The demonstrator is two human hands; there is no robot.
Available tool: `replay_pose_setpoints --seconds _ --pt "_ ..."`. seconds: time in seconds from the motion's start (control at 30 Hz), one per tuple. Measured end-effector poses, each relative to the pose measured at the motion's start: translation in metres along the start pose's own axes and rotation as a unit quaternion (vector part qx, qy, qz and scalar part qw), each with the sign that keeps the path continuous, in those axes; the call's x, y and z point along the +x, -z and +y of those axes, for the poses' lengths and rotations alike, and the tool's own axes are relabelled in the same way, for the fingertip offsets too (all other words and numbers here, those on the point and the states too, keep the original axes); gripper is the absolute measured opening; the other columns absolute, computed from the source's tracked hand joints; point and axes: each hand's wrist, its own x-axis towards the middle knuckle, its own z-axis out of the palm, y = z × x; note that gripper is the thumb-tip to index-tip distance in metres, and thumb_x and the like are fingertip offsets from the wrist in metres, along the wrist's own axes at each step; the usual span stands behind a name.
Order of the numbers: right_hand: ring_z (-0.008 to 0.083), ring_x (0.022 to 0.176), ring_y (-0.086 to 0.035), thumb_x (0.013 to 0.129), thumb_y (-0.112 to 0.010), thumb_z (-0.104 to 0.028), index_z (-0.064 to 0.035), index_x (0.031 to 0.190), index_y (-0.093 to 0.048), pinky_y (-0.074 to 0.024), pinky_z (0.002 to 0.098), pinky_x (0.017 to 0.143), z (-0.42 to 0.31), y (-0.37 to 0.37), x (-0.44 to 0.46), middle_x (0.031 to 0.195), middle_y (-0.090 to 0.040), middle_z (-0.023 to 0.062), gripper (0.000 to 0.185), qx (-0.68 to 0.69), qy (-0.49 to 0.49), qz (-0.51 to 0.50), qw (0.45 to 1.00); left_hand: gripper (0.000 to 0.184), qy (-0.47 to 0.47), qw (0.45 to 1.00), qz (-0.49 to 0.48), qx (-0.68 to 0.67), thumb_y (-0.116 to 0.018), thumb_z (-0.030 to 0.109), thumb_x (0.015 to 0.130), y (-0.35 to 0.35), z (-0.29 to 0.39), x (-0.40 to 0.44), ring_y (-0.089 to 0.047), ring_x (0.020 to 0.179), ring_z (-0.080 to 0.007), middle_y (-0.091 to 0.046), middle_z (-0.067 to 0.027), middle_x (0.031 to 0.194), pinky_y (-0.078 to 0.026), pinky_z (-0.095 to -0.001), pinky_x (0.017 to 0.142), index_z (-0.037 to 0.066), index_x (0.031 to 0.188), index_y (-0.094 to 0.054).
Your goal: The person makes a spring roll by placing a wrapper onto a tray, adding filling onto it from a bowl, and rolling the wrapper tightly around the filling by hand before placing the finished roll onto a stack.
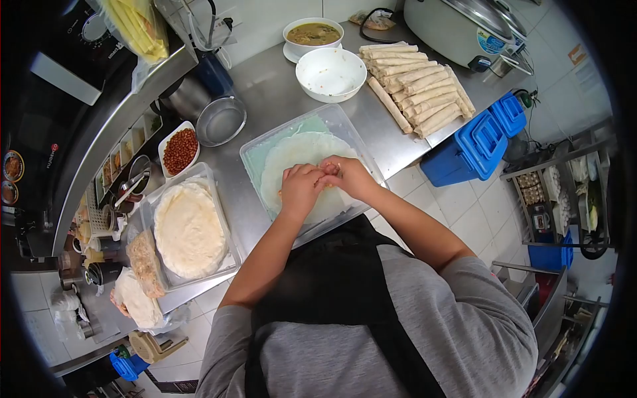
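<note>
A thin round pale wrapper [282,156] lies on a greenish sheet in a clear plastic tray [249,149]. Over the middle of the wrapper, my left hand [302,187] has its fingers curled down, its fingertips meeting those of my right hand [345,176]. The right fingers are drawn together in a pinch. Bits of orange filling [280,195] show at the edges of the hands. What lies directly beneath the fingers is hidden.
Rolled wrappers [424,86] are piled at the back right. A white bowl [330,74] and a soup bowl [313,33] stand behind the tray. Leftward are peanuts [180,151], a metal pan [221,121] and stacked wrappers [192,229] in a container. Blue bins [468,149] stand right.
</note>
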Motion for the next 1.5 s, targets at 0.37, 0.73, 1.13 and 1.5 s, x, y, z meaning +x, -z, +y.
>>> replay_pose_setpoints --seconds 0.37,0.73,1.13,1.5 --pt "0.032 0.108 -0.058 0.077 -0.076 -0.017 -0.0068 0.11 -0.068 -0.048 0.0376 0.093 0.017 -0.005 -0.005 0.113 -0.062 0.011 0.035 -0.187 0.149 -0.04 0.97 0.023 0.121 0.985 -0.096 -0.077 -0.079 0.018 0.076 0.014 -0.018 -0.008 -0.064 0.084 -0.0254 -0.066 -0.0061 0.092 -0.051 -0.0345 0.071 0.009 0.096 -0.074" --pt "0.0322 0.098 -0.062 0.08 -0.072 -0.007 -0.0065 0.11 -0.067 -0.0519 0.0396 0.084 0.017 -0.009 -0.01 0.1 -0.066 0.0117 0.03 -0.143 0.127 0.01 0.981 0.033 0.044 0.996 -0.072 0.028 -0.079 0.026 0.074 0.004 -0.006 -0.011 -0.064 0.087 -0.0249 -0.066 -0.0062 0.092 -0.052 -0.0371 0.072 0.01 0.103 -0.072" --pt "0.0296 0.088 -0.061 0.079 -0.071 -0.005 -0.0044 0.087 -0.07 -0.0506 0.0383 0.078 0.01 -0.008 0.0 0.086 -0.066 0.008 0.009 -0.116 0.123 0.001 0.986 0.013 0.047 0.998 -0.045 -0.015 -0.076 0.022 0.078 0.013 -0.007 -0.006 -0.063 0.088 -0.0239 -0.069 -0.0003 0.085 -0.044 -0.037 0.08 0.014 0.088 -0.075" --pt "0.0339 0.094 -0.061 0.081 -0.072 -0.011 -0.0062 0.102 -0.067 -0.0499 0.0412 0.083 0.008 -0.011 0.003 0.096 -0.062 0.0121 0.022 -0.104 0.095 0.008 0.99 0.01 0.112 0.986 -0.014 -0.126 -0.074 0.012 0.08 0.015 -0.01 -0.016 -0.062 0.076 -0.0269 -0.065 -0.0072 0.085 -0.049 -0.0362 0.071 0.006 0.087 -0.073"
